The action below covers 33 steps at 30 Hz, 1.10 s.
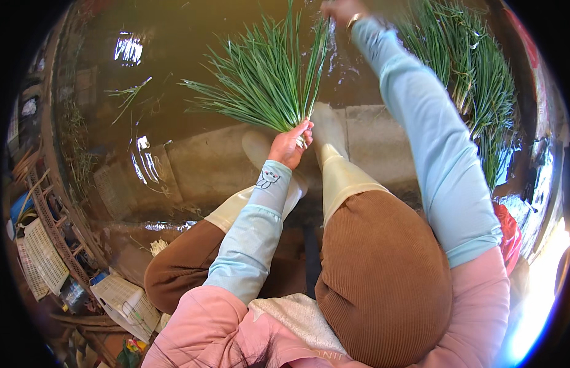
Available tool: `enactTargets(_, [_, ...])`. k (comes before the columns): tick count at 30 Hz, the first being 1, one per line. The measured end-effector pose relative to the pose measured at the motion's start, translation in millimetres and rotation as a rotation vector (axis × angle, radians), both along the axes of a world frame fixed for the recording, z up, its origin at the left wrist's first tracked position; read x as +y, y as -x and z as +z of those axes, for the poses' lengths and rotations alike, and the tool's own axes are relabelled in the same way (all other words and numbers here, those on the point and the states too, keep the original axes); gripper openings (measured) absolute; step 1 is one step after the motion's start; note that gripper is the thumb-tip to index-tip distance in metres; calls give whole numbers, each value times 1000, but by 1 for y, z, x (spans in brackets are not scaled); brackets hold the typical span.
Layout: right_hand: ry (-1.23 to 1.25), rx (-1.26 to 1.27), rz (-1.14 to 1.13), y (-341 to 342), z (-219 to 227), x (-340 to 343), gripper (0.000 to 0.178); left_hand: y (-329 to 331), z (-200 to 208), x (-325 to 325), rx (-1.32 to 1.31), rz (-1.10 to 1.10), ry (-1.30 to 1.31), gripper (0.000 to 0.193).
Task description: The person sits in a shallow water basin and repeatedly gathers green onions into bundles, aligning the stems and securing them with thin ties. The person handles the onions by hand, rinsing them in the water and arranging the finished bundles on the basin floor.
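My left hand (pixel 291 145) is closed around the pale lower ends of a bunch of spring onions (pixel 263 80), and their long green leaves fan out away from me over murky brown water. Beyond the leaf tips, at the top edge, my right hand (pixel 343 11) is stretched out and slightly blurred. Its fingers look bent together beside the tip of one upright strand; what they hold, if anything, is too unclear to name. A large heap of spring onions (pixel 481 80) lies in the water on the right, some with pale roots showing.
A few loose leaves (pixel 130 95) float at the left. My boots (pixel 331 132) stand at a submerged concrete ledge (pixel 380 138). Plastic baskets (pixel 128 300) line the left side, and a red plastic bag (pixel 508 236) sits beside my right elbow.
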State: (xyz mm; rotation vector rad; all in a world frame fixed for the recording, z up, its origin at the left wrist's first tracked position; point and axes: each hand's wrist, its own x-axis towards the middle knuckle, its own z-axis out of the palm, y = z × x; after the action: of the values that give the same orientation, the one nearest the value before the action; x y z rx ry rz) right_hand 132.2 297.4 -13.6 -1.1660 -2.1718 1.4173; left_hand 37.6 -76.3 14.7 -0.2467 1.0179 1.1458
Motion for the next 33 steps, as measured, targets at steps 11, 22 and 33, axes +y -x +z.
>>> enactTargets(11, [344,-52,101,-72,75,-126,27,-5,-4,0,-28,33,-13,21])
enactTargets(22, [-287,-251,279,-50,39,-272,23,-1,-9,-2,18,26,21,15])
enactTargets(33, [-89,-10,-1133,-213,-33,-257,19,-1,2,4,-89,85,-19,17])
